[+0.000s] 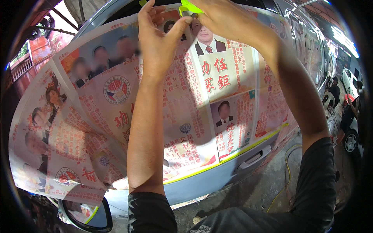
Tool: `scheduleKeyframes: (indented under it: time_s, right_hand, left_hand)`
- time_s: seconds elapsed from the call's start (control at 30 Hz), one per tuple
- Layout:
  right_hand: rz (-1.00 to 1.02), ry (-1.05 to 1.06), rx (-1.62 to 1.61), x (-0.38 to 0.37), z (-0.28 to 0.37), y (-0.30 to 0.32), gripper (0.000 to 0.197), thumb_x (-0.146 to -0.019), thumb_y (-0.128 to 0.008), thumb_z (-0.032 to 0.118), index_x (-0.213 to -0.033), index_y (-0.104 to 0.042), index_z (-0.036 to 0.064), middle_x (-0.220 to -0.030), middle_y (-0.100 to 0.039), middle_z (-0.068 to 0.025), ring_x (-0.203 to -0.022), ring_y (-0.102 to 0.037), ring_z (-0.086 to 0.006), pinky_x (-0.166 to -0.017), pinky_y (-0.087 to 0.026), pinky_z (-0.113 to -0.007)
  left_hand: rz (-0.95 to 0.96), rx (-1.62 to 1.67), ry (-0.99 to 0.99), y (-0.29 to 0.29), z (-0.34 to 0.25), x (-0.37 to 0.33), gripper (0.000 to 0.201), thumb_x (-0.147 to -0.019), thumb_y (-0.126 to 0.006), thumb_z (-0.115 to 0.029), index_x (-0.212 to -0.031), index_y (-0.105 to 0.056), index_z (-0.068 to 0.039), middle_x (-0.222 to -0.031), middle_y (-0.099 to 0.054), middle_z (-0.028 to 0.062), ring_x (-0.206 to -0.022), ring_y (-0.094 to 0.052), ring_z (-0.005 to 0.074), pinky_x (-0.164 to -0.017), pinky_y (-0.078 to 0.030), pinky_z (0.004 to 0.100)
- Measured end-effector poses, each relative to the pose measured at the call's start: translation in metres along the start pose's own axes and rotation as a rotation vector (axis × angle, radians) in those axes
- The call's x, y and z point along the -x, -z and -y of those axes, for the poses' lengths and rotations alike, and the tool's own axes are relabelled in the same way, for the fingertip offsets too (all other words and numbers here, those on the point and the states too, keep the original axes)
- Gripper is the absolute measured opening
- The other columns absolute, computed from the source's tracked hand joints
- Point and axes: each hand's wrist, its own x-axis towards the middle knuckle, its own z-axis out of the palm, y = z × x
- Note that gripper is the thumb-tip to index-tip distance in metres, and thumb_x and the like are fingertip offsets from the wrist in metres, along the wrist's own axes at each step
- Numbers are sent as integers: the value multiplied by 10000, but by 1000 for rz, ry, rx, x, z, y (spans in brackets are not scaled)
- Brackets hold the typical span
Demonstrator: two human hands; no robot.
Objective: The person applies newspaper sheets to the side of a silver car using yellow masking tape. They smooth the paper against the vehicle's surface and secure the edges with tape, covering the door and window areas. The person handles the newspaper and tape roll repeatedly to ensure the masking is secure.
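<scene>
Printed newspaper sheets (186,112) cover the side of a pale grey car. Along their lower edge runs a strip of bright yellow-green masking tape (233,156). At the top of the frame, my right hand (223,19) grips a piece of the same-coloured masking tape (190,7), partly cut off by the frame's edge. My left hand (158,44) is raised against the sheets beside it. Its thumb stretches toward the tape, apart from the other fingers, and I see nothing held in it.
Below the sheets are the car's door handle (254,160) and, at lower left, its side mirror (87,215). A yellow cord (286,167) lies on the floor at right. Farther right are other people (334,93), a white car (350,82) and bright ceiling lights (345,40).
</scene>
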Motion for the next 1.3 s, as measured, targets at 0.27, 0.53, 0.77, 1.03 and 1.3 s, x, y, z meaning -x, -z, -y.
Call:
scheduleKeyframes:
  time_s: [0.27,0.53,0.77,1.03,1.3]
  right_hand:
    - [-23,79,236,-1,8,-24,369,-838,-641,26,-1203,-599,-4,-985,-717,-174,-922,-681,-381,-863,-514,-493]
    - [-66,31,750,-35,-32,-23,234,-922,-578,96,-1087,-599,-67,-829,-702,-235,-795,-715,-384,-688,-517,-466]
    - [-391,30,43,1,-26,-26,369,-945,-565,97,-1294,-609,-13,-1058,-623,-238,-1001,-647,-381,-898,-490,-485]
    - [-612,14,-343,-40,-40,-40,160,-990,-581,158,-950,-630,11,-1093,-569,-240,-1009,-591,-409,-907,-482,-469]
    - [-291,251,210,-60,-53,-18,223,-935,-585,221,-925,-651,7,-1106,-569,-247,-1103,-563,-435,-988,-430,-500]
  left_hand:
    - [111,-385,16,10,11,-3,198,-925,-753,-215,-975,-725,-25,-972,-715,143,-926,-651,323,-816,-521,401]
    - [51,-264,116,3,11,1,169,-979,-712,-179,-1014,-731,-15,-944,-709,139,-899,-659,290,-800,-521,386]
    - [117,-311,169,13,10,-2,215,-1031,-641,-196,-1122,-724,-20,-992,-699,147,-904,-664,252,-782,-525,357]
    - [9,-238,1,-5,2,3,197,-971,-664,-121,-1142,-720,-42,-1131,-667,127,-1061,-619,327,-915,-506,422]
    - [242,-994,-351,-4,12,3,289,-916,-662,-118,-1200,-700,-83,-1261,-658,70,-1209,-561,323,-1036,-454,454]
